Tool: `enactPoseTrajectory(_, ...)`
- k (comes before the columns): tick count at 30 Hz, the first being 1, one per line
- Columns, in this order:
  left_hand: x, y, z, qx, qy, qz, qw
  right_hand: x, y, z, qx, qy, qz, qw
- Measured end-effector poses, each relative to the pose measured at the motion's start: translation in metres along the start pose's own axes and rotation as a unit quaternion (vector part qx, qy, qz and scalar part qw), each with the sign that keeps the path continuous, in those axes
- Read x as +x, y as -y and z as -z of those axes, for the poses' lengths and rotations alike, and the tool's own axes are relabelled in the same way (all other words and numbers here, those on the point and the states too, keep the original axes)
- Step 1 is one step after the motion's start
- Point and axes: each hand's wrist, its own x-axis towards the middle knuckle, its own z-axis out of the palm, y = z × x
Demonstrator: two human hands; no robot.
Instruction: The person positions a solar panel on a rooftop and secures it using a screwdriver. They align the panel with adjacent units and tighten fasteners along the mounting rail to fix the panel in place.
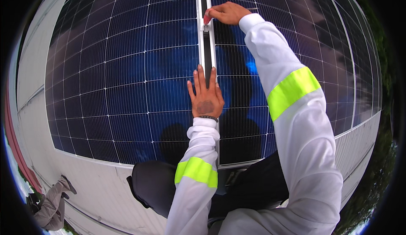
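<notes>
At 12 o'clock from my chest, left hand (206,97) lies flat, fingers spread, bridging the gap (207,57) between the two solar panels, palm down, gripping nothing. Right hand (226,13) is further out at 12, fingers pinched together on a small red piece (207,19) sitting at the metal mid-clamp (207,28) on the rails. Can't tell if that piece is a tool tip or a cap. Left panel (122,74) runs off to 9 o'clock, right panel (296,45) to 3. Pale roof sheeting (97,188) at 7, another person's legs (53,207) down there too.

Risks as I read it: body weight through the left palm could stress glass near the frame edge; long reach means the pinch could slip and the red piece drops into the gap.
</notes>
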Motion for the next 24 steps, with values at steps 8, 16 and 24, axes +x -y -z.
enactPoseTrajectory(8,-0.001,0.000,-0.001,0.010,0.000,-0.001,1.000,0.007,0.012,0.006,-0.109,0.055,0.026,0.992)
enactPoseTrajectory(16,0.000,-0.001,-0.001,0.017,0.002,-0.001,1.000,-0.009,-0.028,0.000,-0.150,-0.013,0.039,0.988)
enactPoseTrajectory(24,0.000,0.000,-0.001,0.015,-0.002,-0.004,1.000,-0.012,-0.088,0.022,-0.149,-0.018,-0.045,0.988)
